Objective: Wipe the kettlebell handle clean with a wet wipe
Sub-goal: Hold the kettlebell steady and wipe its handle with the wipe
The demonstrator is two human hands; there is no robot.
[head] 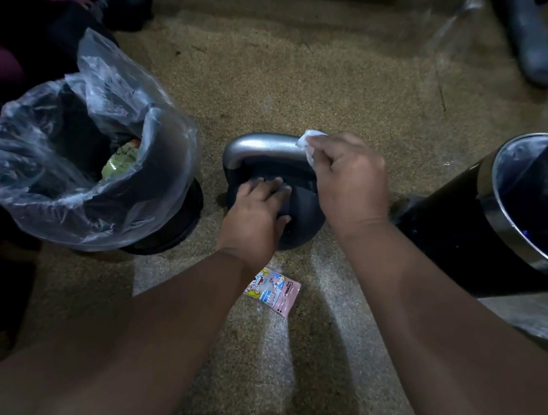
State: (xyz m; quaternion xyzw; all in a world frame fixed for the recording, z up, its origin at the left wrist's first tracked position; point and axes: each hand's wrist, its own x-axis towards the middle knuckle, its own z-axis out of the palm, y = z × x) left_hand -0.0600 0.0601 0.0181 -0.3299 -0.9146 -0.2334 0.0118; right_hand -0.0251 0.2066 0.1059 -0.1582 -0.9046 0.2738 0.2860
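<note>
Our left hand (259, 209) presses flat on the dark round iron kettlebell (302, 217), steadying it, while our right hand (346, 177) pinches the white wet wipe (308, 143) against its silver metal handle (262, 147) to scrub.

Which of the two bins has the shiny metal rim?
The tall black bin on the person's right; the left bin has a crumpled clear bag draped over its rim instead.

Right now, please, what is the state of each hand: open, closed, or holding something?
Left hand: open, fingers resting on the kettlebell.
Right hand: closed, gripping the wet wipe against the handle.
</note>
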